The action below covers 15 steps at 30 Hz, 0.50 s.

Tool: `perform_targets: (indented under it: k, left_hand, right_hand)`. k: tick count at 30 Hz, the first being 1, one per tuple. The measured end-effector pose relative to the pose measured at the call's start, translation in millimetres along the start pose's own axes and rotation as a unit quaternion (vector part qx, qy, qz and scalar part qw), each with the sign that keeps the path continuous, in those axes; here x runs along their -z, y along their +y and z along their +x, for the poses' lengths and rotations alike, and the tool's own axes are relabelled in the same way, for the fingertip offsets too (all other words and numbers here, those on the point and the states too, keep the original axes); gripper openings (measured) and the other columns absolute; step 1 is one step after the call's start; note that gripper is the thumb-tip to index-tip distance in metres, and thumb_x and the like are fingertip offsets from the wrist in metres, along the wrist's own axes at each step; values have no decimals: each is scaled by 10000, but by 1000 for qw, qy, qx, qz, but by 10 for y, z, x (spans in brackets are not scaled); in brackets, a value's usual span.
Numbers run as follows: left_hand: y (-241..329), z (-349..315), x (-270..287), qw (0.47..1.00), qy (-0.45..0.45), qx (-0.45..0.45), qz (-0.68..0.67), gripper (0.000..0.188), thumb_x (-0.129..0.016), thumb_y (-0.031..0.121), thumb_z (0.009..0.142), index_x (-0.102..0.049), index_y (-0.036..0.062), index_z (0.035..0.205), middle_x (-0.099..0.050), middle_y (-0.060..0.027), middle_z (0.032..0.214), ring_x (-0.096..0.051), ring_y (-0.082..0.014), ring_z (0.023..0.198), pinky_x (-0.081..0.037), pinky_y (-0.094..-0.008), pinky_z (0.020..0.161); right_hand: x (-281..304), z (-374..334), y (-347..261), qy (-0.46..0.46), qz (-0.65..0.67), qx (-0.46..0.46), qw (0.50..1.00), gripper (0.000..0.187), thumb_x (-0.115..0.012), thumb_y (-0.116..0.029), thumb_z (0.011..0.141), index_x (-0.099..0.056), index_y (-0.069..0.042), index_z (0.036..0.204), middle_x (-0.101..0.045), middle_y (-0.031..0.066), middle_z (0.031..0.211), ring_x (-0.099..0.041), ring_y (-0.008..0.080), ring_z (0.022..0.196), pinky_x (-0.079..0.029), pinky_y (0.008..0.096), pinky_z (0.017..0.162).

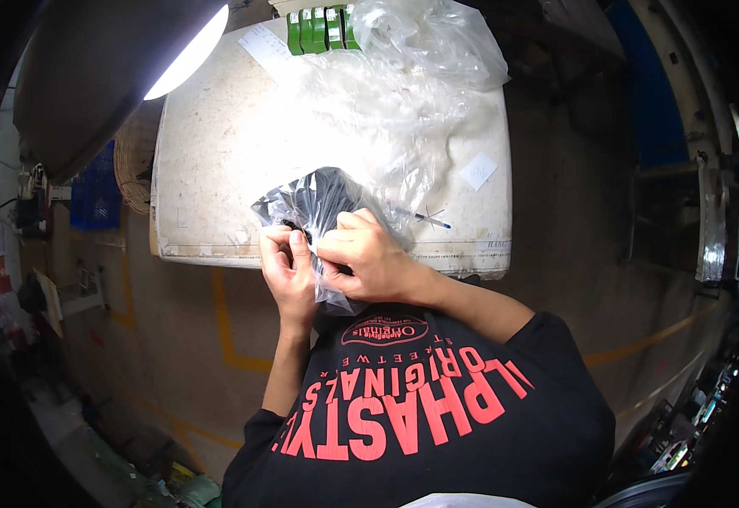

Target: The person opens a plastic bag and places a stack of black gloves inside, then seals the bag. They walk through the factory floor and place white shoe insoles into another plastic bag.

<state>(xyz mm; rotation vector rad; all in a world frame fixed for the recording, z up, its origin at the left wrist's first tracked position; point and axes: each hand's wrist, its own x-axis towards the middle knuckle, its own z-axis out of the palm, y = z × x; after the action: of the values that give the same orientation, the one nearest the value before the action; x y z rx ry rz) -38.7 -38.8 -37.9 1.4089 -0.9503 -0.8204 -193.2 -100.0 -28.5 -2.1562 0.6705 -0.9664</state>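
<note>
A clear plastic bag [314, 196] with dark contents sits at the near edge of the table, its neck gathered toward me. My right hand [368, 258] is closed around the bunched neck, and loose plastic hangs out below the fist. Close against it, my left hand [288, 269] is curled, thumb and forefinger pinched on the plastic at the neck. A small dark bit shows by the left fingertips; what it is I cannot make out. What the bag holds is blurred by folds and glare.
Crumpled clear plastic bags [437, 51] spread over the table's far right. Several green blocks [323, 30] line the far edge near a paper sheet [263, 49]. A blue pen [424, 218] and a white slip [478, 170] lie right. A bright lamp [190, 52] overhangs the left.
</note>
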Motion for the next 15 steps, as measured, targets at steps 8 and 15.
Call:
perform_targets:
  k: [8, 15]
  left_hand:
    - [30, 21, -15, 1000, -10, 1, 20, 87, -568, 74, 1077, -517, 48, 1012, -499, 18, 884, -455, -45, 759, -406, -222, 667]
    - [117, 41, 242, 992, -91, -31, 78, 198, -653, 119, 1023, -533, 20, 1145, -523, 4, 915, -446, -63, 739, -409, -232, 680]
  right_hand:
    - [108, -132, 25, -36, 23, 5, 999, 121, -698, -169, 814, -603, -100, 787, -611, 36, 774, -568, 256, 763, -418, 415, 808]
    - [396, -759, 742, 31, -108, -209, 971, 149, -667, -186, 944, -621, -49, 982, -663, 117, 952, -632, 313, 942, -483, 440, 843]
